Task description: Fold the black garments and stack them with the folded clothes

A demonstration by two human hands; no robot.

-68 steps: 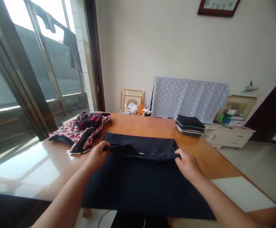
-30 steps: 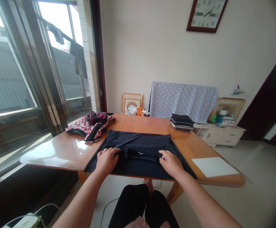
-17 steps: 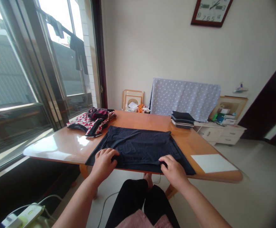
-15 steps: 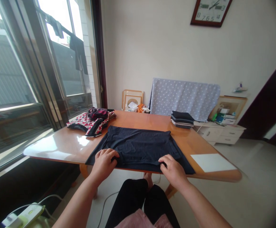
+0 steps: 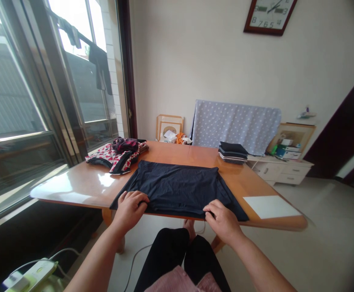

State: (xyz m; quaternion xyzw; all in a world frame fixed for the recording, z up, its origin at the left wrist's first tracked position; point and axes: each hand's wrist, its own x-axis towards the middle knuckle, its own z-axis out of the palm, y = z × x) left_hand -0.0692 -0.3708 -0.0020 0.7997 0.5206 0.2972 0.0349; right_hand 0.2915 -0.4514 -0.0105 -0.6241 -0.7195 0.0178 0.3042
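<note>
A dark navy garment (image 5: 179, 184) lies folded over on itself at the near edge of the wooden table; its exact kind is not clear. Its folded layer makes a wide rectangle, with wider dark cloth showing beneath at both lower corners. My left hand (image 5: 131, 207) pinches the near edge of this layer at the left, fingers curled over the cloth. At the right, my right hand (image 5: 221, 217) grips the same edge between thumb and fingers. Both hands rest low, close to the table's front edge.
On the wooden table (image 5: 177, 151) a heap of patterned clothes (image 5: 116, 156) lies back left. A stack of folded clothes (image 5: 233, 153) stands back right, and a white sheet (image 5: 271, 207) lies front right. Below left is a power strip (image 5: 32, 275) with cables.
Both hands have drawn the held edge slightly nearer and lower, toward the table's front edge. My left hand has shifted a little left. The clothes heap and the stack stay put.
</note>
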